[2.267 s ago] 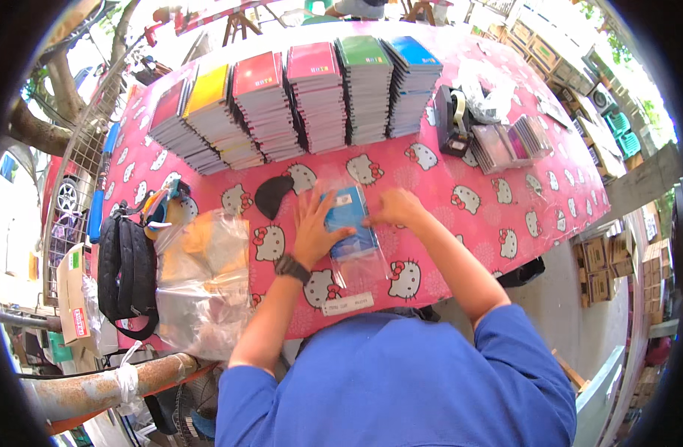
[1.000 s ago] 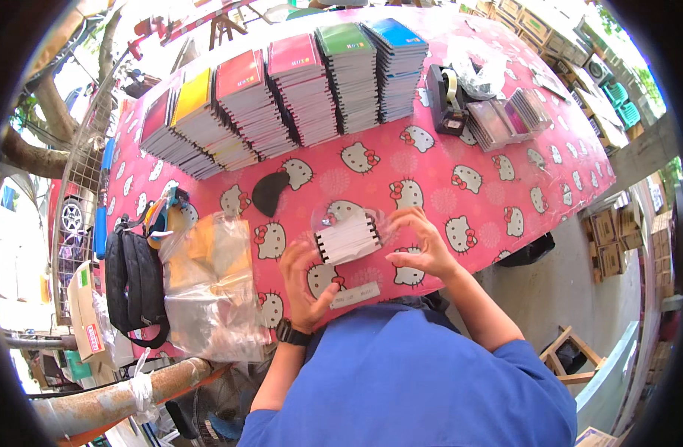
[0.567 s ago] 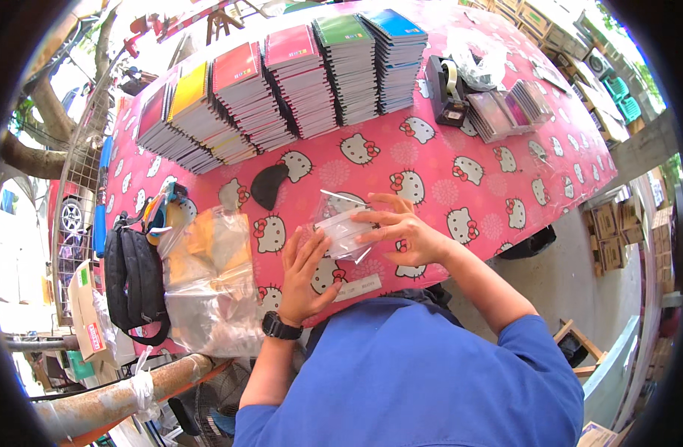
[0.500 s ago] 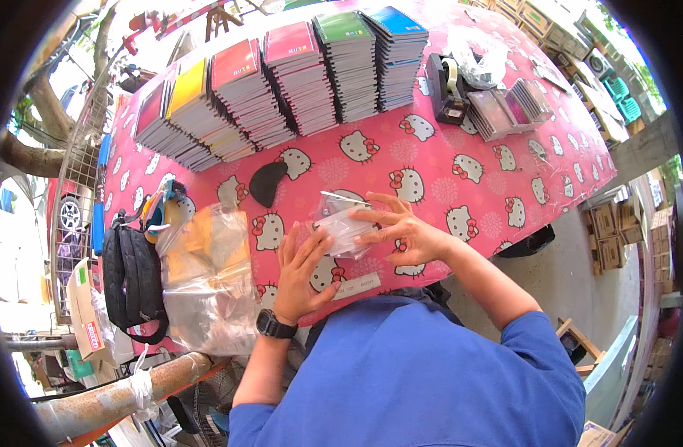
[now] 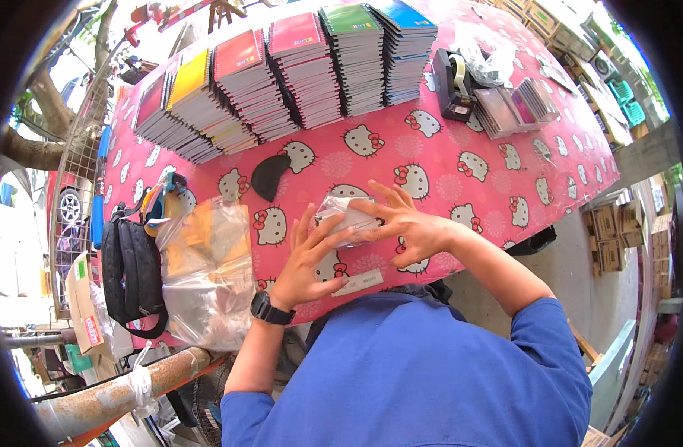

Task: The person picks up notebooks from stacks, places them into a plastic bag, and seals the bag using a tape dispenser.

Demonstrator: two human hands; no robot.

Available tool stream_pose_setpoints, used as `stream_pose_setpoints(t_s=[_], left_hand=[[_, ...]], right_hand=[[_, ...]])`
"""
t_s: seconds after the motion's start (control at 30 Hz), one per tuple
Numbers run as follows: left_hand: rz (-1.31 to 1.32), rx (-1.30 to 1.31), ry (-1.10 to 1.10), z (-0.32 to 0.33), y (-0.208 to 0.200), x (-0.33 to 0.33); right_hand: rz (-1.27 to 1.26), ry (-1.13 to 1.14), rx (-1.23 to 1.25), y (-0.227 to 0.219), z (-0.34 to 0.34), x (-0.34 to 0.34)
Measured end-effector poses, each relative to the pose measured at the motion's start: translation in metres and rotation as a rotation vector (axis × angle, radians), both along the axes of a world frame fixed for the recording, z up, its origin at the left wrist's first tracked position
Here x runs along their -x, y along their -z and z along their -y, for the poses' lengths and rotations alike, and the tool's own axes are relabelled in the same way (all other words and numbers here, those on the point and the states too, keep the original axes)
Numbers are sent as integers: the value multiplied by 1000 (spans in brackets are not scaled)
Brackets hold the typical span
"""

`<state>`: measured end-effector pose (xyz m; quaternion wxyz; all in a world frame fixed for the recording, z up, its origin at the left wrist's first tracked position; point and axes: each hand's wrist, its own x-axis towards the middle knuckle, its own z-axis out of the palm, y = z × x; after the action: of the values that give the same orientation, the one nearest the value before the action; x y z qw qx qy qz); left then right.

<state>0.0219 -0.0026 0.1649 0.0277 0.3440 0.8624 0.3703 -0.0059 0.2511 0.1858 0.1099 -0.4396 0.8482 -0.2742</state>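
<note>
A small clear plastic packet (image 5: pixel 347 217) lies on the pink patterned tablecloth in front of me; what is inside is hard to make out. My left hand (image 5: pixel 306 257) rests on its left side with the fingers stretched out, and a dark watch (image 5: pixel 271 308) sits on that wrist. On the right side my right hand (image 5: pixel 412 229) touches the packet with spread fingers. Neither hand is wrapped round anything. Just below the packet, near the table's front edge, lies a whitish strip (image 5: pixel 360 282) like a short ruler. A black half-round piece (image 5: pixel 270 177) lies beyond my left hand.
Several stacks of spiral notebooks (image 5: pixel 304 74) line the far side. A black tape dispenser (image 5: pixel 455 89) and a group of small clear-wrapped packs (image 5: pixel 505 112) stand at the far right. At left are a black bag (image 5: pixel 131 268) and large clear plastic bags (image 5: pixel 207 305) over something yellow.
My fingers have spread over the packet, which now lies flatter. My left hand has shifted slightly up. The whole view has moved a little.
</note>
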Motion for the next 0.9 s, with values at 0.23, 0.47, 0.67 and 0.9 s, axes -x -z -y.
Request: stream_pose_setpoints(t_s=[0.23, 0.47, 0.67, 0.9], left_hand=[[-29, -75, -66, 19, 6, -8], [35, 22, 5, -9, -4, -3], [-62, 162, 17, -9, -3, 2], [-81, 179, -21, -9, 2, 0]], right_hand=[[25, 9, -94, -9, -1, -3], [-9, -83, -166, -19, 1, 6], [745, 96, 439, -1, 2, 37], [423, 508, 580, 58, -27, 97]])
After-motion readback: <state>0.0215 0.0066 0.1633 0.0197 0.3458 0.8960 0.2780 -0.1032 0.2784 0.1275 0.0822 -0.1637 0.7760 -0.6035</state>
